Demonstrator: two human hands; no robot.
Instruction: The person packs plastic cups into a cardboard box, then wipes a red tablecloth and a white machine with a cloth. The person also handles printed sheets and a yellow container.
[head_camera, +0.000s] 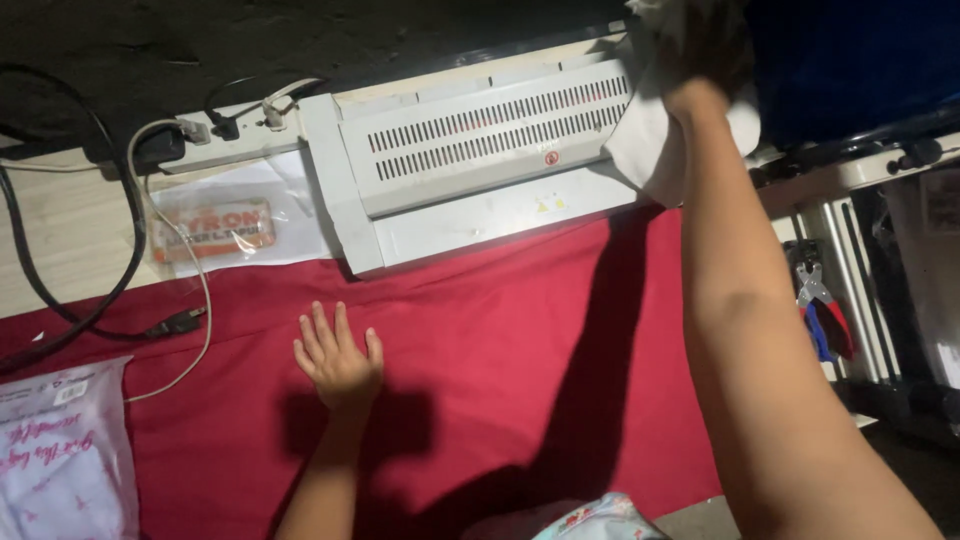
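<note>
Item: grey laminating machine, long and slotted on top, lying along the far edge of a red cloth spread on the floor.

Right hand: at the machine's right end, closed around a white cloth that drapes over that end (fingers in shadow; grip looks firm, though not fully visible).

Left hand: flat and empty on the red cloth, fingers spread, just short of the machine's front edge, not touching it.

Also present: power strip with plugs at the machine's left end; cables trailing across the cloth's left edge; flat clear packet with an orange label; printed plastic bag at the near left corner; pliers beyond the right edge.

Risks, judged: the draped cloth could snag in the vents or feed slot; a push could drag the machine against its plugged lead.
</note>
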